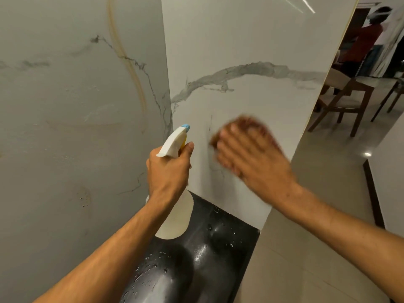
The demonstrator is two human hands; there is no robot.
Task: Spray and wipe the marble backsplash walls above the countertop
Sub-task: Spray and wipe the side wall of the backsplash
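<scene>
In the head view, the left hand [169, 169] is closed around the neck of a spray bottle [175, 143]. The fingers are curled around it, just under the white trigger head. The bottle stands nearly upright in the air. Its blue nozzle points up and toward the corner where the two walls meet. Its pale round body hangs below the wrist, above the bench [229, 248].

The right hand [251, 156] lies flat, with the fingers straight and a little spread. It presses a brown cloth [247, 123] against the right marble wall [251, 51]. The cloth shows above and to the left of the fingertips. Both the hand and the cloth are blurred, so the texture of the cloth cannot be seen. They are on the lower part of this wall, under a long grey vein and above the bench.

The left marble wall [65, 106] has thin dark veins and one yellowish curved line. Some small drops sit low on it.

The bench is black and glossy, and many water drops lie on its surface. It touches both walls at their lower edge.

On the right, behind the edge of the wall, there is a wooden chair [341, 99] on a light tiled floor [317, 204]. A person in a red top [369, 36] stands far behind.
</scene>
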